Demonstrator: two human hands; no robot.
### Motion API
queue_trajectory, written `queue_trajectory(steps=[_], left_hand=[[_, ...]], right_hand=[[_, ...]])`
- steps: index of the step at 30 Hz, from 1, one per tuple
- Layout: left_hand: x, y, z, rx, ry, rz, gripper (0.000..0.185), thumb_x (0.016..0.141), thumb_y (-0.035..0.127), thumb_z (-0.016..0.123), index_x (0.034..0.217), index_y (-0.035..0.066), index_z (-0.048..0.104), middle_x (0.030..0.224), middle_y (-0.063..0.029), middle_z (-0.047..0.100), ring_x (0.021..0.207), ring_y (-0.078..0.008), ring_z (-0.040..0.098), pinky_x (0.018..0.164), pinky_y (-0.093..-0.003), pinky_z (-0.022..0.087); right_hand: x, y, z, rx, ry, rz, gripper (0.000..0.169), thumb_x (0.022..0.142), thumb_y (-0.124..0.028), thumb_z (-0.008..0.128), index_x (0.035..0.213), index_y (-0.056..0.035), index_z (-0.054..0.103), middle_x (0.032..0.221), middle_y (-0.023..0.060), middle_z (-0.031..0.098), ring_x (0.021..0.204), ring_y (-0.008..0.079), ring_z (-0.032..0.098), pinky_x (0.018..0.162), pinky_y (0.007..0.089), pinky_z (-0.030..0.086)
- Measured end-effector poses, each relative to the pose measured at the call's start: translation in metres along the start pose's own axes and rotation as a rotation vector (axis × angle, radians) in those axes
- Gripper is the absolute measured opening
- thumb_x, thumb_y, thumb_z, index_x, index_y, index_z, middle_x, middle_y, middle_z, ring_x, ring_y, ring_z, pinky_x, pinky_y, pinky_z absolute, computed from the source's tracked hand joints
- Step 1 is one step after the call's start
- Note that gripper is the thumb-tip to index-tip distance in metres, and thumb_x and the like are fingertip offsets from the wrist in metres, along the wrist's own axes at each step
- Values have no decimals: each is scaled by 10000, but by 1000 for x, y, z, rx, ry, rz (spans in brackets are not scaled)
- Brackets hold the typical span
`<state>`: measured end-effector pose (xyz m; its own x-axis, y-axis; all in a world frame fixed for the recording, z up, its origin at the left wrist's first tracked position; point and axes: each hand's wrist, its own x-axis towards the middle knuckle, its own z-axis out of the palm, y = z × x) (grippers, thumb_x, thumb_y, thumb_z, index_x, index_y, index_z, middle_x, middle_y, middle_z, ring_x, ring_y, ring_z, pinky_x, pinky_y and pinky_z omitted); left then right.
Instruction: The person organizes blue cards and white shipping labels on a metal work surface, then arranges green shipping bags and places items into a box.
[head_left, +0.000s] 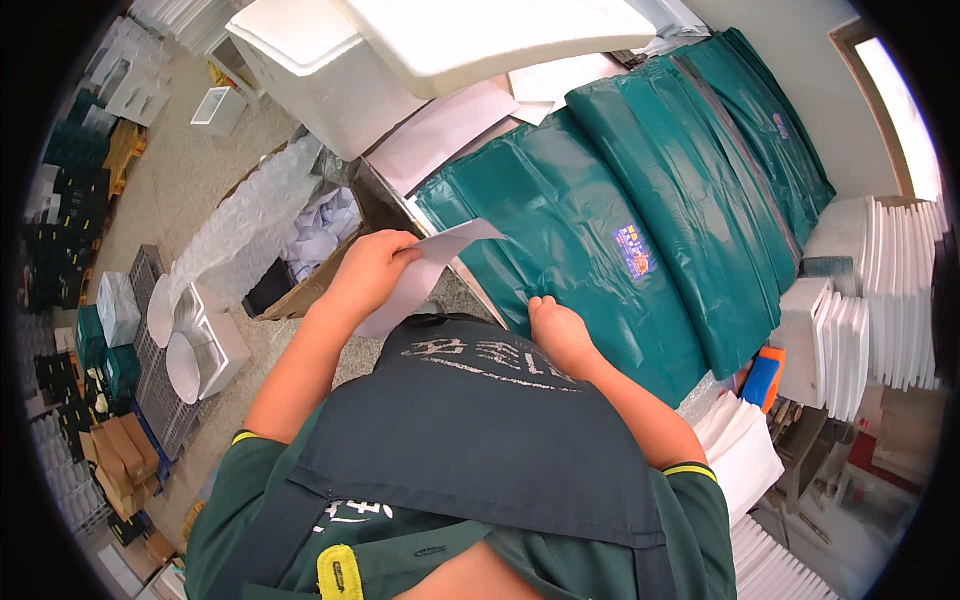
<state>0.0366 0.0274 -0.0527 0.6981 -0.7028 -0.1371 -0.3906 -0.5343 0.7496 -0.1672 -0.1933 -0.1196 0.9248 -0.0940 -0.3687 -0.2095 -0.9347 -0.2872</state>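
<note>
My left hand (375, 270) pinches a white sheet of paper (420, 277) by its edge, beside the table's near left side. The sheet bends, with one end reaching over the green plastic bags (525, 195). On the nearest bag lies my right hand (559, 334), its fingers curled into the plastic, which is puckered there. The bags are flat and overlap across the table, and a purple printed label (635, 251) shows on the near one. Below my left hand, the lower part of the sheet hangs in front of the floor.
A white foam box (322, 82) and a foam lid (495, 37) stand at the table's far left. Left of me, a cardboard box (322, 262) holds crumpled paper beside bubble wrap (240, 225). An orange-and-blue tape dispenser (763, 379) sits right, near stacked white foam panels (900, 292).
</note>
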Motion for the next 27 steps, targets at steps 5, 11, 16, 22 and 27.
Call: queue_trajectory(steps=[5,11,16,22,27], left_hand=[[-7,1,-1,18,10,-21,175,861,120,595,955,-25,621,856,-181,612,779,-317,578,705,-359,449],[-8,4,-9,52,48,-96,204,858,143,598,977,-19,633,866,-173,629,798,-307,594,721,-362,457],[-9,7,-13,74,89,-128,227,856,149,611,992,-32,633,815,-156,632,755,-245,595,707,-334,459],[-2,26,-9,88,19,-154,192,848,129,591,972,-12,632,865,-198,632,811,-362,603,719,-393,462],[-1,29,-7,88,42,-151,190,853,126,586,970,-14,640,883,-187,641,831,-348,609,738,-386,465]], right_hand=[[4,5,1,145,86,101,101,756,-22,554,853,-10,531,877,198,590,807,385,611,709,438,510],[-5,36,-65,861,-107,408,58,722,-16,575,732,-34,521,709,88,567,535,245,603,484,355,471],[-4,123,-154,1135,-33,507,65,784,-74,541,831,-38,512,683,70,549,532,223,640,445,326,535],[23,264,-221,-65,982,689,102,721,-17,557,810,11,517,755,230,629,716,372,632,714,466,497],[20,225,-167,-148,1203,238,315,767,-39,594,1081,-35,572,1095,197,582,1018,380,554,883,442,447]])
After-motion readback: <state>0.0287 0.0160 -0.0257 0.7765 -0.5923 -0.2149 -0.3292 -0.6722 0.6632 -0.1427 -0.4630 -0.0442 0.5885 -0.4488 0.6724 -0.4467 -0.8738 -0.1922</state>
